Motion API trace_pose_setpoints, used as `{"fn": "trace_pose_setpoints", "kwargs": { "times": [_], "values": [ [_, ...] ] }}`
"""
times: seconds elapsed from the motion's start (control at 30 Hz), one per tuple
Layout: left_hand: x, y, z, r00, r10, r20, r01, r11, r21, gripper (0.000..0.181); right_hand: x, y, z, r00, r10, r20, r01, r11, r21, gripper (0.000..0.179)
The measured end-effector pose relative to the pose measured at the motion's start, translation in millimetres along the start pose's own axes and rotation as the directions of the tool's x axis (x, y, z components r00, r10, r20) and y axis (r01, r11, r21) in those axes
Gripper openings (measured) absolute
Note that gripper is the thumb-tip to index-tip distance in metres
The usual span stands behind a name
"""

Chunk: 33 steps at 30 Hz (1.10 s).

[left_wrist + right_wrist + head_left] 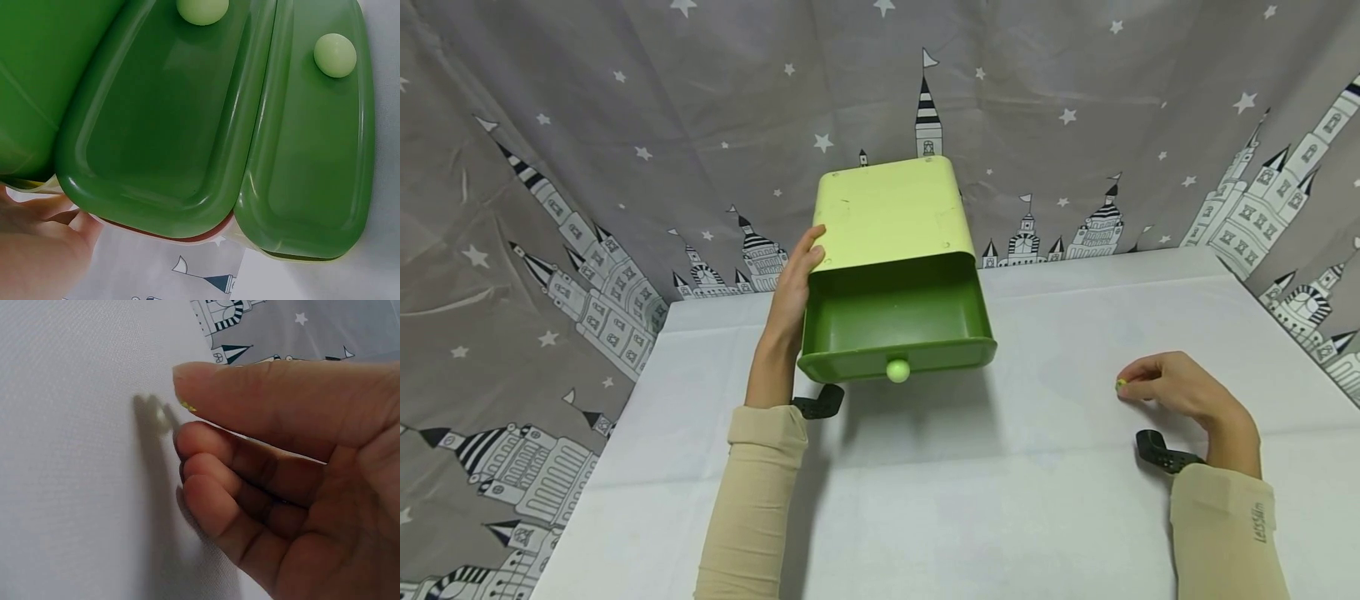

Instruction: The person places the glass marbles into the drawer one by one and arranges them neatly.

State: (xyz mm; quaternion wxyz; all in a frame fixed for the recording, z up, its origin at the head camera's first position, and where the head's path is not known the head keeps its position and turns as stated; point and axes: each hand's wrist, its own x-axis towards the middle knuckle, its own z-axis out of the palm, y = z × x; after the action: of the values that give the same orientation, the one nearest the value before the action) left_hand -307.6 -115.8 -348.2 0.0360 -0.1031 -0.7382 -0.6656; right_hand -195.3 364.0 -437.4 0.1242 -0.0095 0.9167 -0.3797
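A small drawer cabinet (pixel 891 212) with a pale yellow-green shell stands at the back of the table. Its top drawer (pixel 898 308), dark green with a light green round knob (pixel 898 371), is pulled out, and its visible inside is bare. My left hand (pixel 793 283) rests against the cabinet's left side, fingertips at the top edge. Two closed drawers (pixel 165 119) with round knobs show below in the left wrist view. To the right, low over the table, my right hand (pixel 1180 387) pinches a tiny yellow-green thing (pixel 1121 384) between thumb and fingertip; its kind is mostly hidden.
White cloth covers the table (pixel 1000 517). A grey curtain (pixel 737 125) with castles and stars hangs close behind the cabinet and along both sides. Black wrist devices (pixel 1165 454) sit at both wrists.
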Motion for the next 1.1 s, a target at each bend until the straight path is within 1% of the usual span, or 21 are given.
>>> {"fn": "trace_pose_setpoints", "kwargs": {
  "times": [0.17,0.43,0.67,0.8,0.97,1.1],
  "values": [
    [-0.5,1.0,-0.1,1.0,0.001,0.002,-0.001,1.0,-0.006,0.054,-0.3,-2,-2,0.999,-0.033,-0.027,0.032,0.999,-0.016,0.033],
    [-1.2,1.5,0.2,1.0,0.004,0.0,-0.004,1.0,0.007,0.054,-5.1,-8,-9,0.989,-0.073,-0.131,0.07,0.997,-0.024,0.036],
    [-1.3,2.0,-0.7,1.0,0.001,0.0,-0.001,1.0,0.009,0.053,-10.7,-22,-17,0.974,-0.068,-0.215,0.072,0.997,0.013,0.042],
    [-1.5,2.2,-1.0,1.0,0.003,0.0,-0.003,1.0,0.012,0.053,-17.0,-31,-22,0.958,-0.072,-0.278,0.091,0.994,0.057,0.041],
    [-1.5,2.1,-0.8,1.0,0.001,0.003,-0.001,1.0,0.01,0.054,-26.7,-41,-28,0.928,-0.061,-0.368,0.109,0.988,0.112,0.041],
    [-1.4,1.7,-0.7,1.0,-0.002,0.002,0.002,1.0,0.003,0.054,-33.1,-51,-32,0.898,-0.07,-0.434,0.157,0.973,0.169,0.034]
  ]
}}
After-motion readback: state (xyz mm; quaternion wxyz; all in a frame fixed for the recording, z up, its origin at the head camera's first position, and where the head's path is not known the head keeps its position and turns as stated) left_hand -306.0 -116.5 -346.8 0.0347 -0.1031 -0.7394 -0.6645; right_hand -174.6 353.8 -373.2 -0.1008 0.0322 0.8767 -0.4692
